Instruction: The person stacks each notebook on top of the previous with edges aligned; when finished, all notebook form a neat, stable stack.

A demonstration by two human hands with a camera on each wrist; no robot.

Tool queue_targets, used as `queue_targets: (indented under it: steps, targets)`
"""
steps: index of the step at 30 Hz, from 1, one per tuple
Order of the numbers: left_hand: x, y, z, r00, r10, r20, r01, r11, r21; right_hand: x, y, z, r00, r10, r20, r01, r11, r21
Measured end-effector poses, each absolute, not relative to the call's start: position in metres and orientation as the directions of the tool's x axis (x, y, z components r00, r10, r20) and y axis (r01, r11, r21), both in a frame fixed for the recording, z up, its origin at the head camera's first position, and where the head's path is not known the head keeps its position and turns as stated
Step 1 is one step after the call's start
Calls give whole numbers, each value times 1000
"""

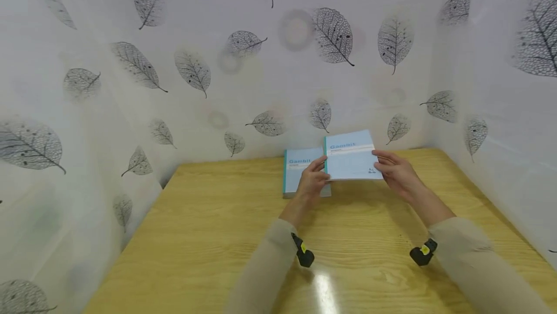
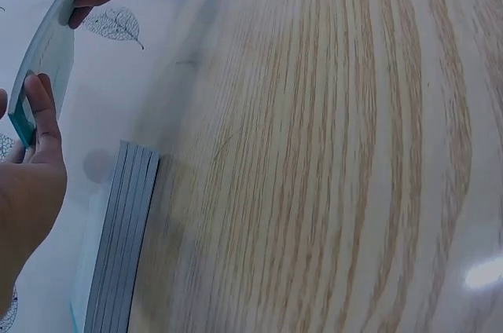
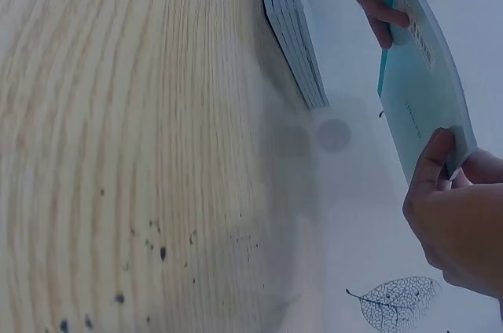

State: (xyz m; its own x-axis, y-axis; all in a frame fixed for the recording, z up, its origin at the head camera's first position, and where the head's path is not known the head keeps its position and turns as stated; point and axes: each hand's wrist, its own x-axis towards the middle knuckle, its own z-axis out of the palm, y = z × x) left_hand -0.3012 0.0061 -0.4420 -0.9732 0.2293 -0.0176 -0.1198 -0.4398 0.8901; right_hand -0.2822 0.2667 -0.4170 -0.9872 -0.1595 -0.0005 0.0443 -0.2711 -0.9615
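Note:
A pale blue notebook [image 1: 350, 161] with a teal spine and the word Gambit on its cover is held up above the table by both hands. My left hand [image 1: 312, 178] grips its left edge near the spine. On the opposite edge, my right hand [image 1: 398, 172] pinches the lower right part. In the right wrist view the back cover [image 3: 416, 97] shows, slightly bowed. Behind my left hand a stack of matching notebooks [image 1: 292, 174] lies on the table; the held one overlaps its right side in the head view.
The wooden table [image 1: 209, 236] runs back to a pale curtain [image 1: 278, 77] printed with leaves, which also hangs along both sides. Black wrist cameras sit on the left sleeve [image 1: 265, 261] and the right sleeve [image 1: 470, 251].

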Motion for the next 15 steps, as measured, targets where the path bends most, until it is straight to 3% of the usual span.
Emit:
queue_targets:
  steps: [15]
  targets:
    - [-306,-49,-438,-977,210,-19,-92,-343,935,-297,215,-423,-978,-203,-38,66,-131,-989]
